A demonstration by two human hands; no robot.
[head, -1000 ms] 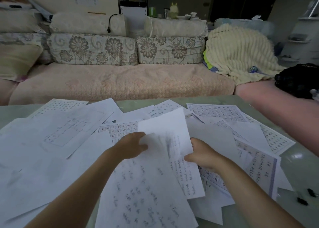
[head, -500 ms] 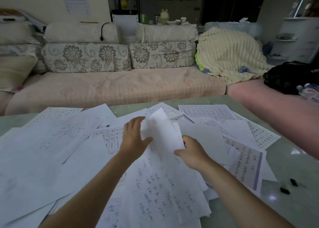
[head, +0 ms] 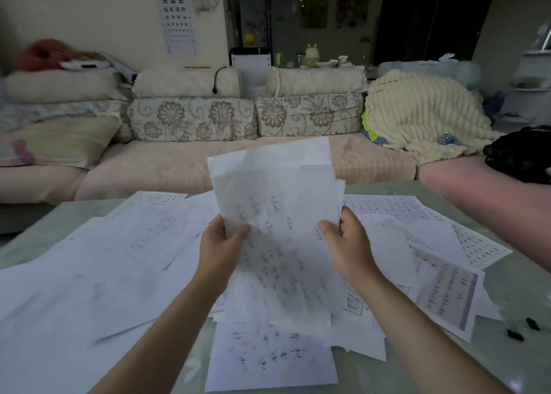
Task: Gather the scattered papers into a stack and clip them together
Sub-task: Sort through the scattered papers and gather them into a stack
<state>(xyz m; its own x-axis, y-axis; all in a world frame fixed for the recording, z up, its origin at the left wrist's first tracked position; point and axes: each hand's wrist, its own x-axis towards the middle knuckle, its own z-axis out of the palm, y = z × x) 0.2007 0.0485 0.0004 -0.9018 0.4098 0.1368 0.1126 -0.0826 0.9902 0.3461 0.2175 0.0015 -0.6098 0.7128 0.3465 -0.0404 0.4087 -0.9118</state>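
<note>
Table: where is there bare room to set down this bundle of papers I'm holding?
Bare table shows at the near right corner, beside the black clips, and in a narrow gap left of the nearest handwritten sheet. The far left corner is also bare. The middle and left, under the held bundle, are crowded with scattered papers.

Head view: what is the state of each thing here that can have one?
Held papers: lifted upright, edges uneven, unclipped.
Left hand: grips their left edge.
Right hand: grips their right edge.
Scattered papers: lying flat, overlapping, on the table.
Black clips: lying on the table, unused.
</note>
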